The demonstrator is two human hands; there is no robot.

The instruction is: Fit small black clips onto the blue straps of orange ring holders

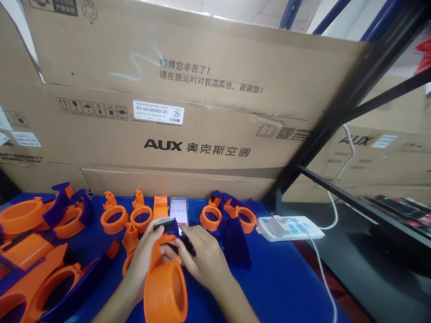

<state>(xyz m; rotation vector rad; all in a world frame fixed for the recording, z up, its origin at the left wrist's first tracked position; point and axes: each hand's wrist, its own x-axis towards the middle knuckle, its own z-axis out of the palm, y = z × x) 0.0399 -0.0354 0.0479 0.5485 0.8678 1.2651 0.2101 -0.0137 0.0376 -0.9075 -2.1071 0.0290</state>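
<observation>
My left hand (147,251) is closed around the neck of an orange tape dispenser (165,289), whose round hub hangs down towards me. At the dispenser's upper end sit a dark blue piece (175,228) and a black part (164,225), right by my left thumb. My right hand (205,253) is closed at the same end, its thumb and fingers pressed on the dispenser near the blue piece. The right fingertips partly hide what they grip. Just beyond the hands stands a phone (179,211) with a timer on its screen.
Several orange dispensers lie on the blue table (279,278), such as one at the back (114,219) and one with blue parts (69,220). A dark blue piece (235,244) lies right of my hands. A white power strip (291,228) with cables and a black rack post (323,116) stand right; cardboard (202,112) closes the back.
</observation>
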